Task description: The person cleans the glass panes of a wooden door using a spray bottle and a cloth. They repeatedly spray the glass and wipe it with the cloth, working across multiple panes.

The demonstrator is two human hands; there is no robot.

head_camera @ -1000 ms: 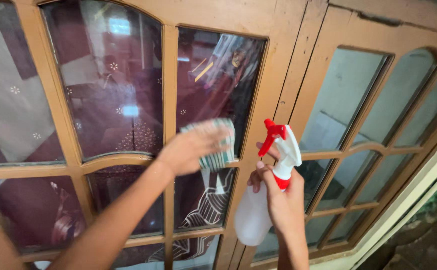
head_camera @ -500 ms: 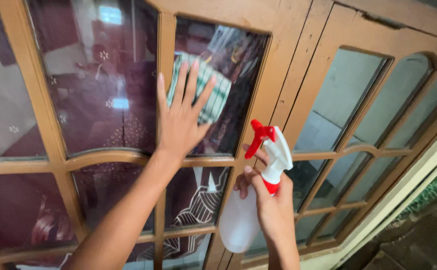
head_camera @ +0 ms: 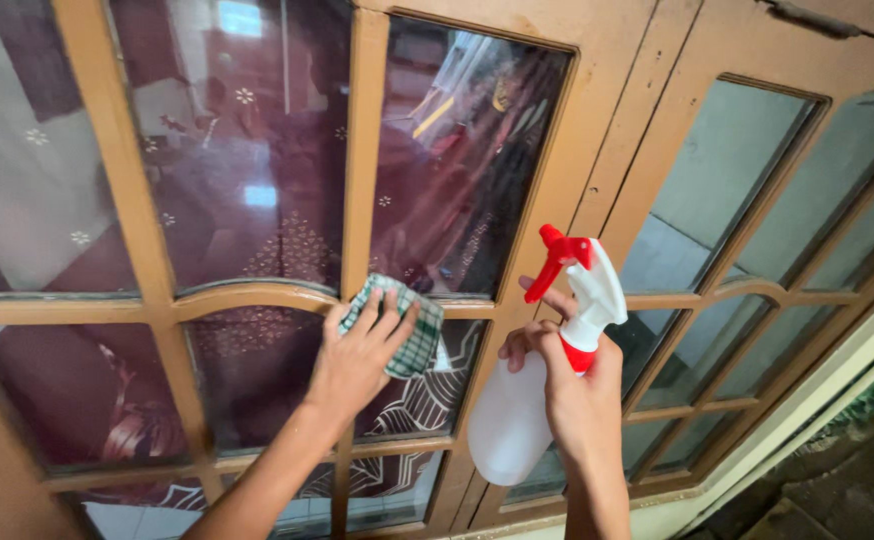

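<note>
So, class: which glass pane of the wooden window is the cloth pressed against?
The lower pane under the curved rail, where the left hand presses the checked cloth; other panes are untouched.

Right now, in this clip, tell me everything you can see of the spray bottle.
The white plastic spray bottle has a translucent, rounded body, a white spray head with a red trigger and red nozzle, and a red collar at the neck. The right hand holds it by the neck, tilted, with the nozzle aimed up and left toward the brown wooden-framed glass window and the body hanging low in front of the frame. A finger rests on the trigger. Whether any liquid is inside cannot be told. Nothing else touches it.
</note>
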